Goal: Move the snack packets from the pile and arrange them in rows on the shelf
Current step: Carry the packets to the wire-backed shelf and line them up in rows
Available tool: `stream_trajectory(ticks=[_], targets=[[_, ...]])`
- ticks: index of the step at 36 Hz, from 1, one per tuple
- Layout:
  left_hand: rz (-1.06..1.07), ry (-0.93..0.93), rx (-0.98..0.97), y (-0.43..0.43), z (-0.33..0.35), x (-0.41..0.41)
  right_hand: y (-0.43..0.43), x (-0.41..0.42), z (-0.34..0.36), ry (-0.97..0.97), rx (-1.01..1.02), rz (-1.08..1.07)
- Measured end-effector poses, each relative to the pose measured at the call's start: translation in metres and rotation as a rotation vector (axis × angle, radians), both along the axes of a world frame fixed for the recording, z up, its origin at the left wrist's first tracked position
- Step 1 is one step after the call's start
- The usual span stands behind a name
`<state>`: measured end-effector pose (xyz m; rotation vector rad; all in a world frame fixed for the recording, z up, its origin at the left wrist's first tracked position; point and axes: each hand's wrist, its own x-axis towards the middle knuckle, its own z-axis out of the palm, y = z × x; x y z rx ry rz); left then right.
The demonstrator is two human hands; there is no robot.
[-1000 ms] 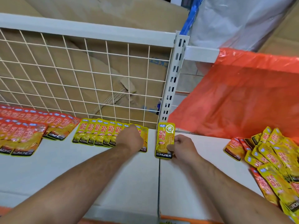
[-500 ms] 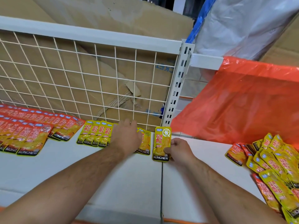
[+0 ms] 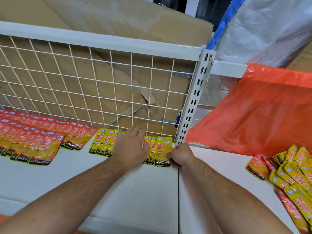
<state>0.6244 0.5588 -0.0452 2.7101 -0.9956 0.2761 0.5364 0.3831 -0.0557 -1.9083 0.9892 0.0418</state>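
Head camera looks down on a white shelf backed by a wire grid, with flattened cardboard standing behind the grid. The left hand lies palm down across the middle of the yellow row, its fingers straight and spread, pressing the overlapped packets flat against the shelf; the fingertips reach the foot of the grid. The right hand sits just beside the row's right end, its fingers curled and its thumb pinching the right edge of the yellow packet, which lies face up as the last in the row, overlapping its neighbour and close to the base of the slotted post. To the left of the yellow row, two red rows of the same kind of packet lie fanned along the shelf, one in front of the other. Well apart on the right, the pile of loose yellow and red packets is heaped on the shelf's right section, in front of a crumpled orange bag. Both forearms stretch in from the bottom edge.
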Motion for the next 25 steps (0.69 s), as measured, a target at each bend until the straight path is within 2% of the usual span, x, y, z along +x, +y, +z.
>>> stream_trajectory(ticks=[5, 25], targets=[[0.012, 0.044, 0.030, 0.001, -0.003, 0.000, 0.007, 0.005, 0.002, 0.089, -0.269, 0.018], [-0.018, 0.053, 0.074, 0.001, -0.005, -0.002, 0.014, 0.002, 0.010, 0.229, -0.490, 0.093]])
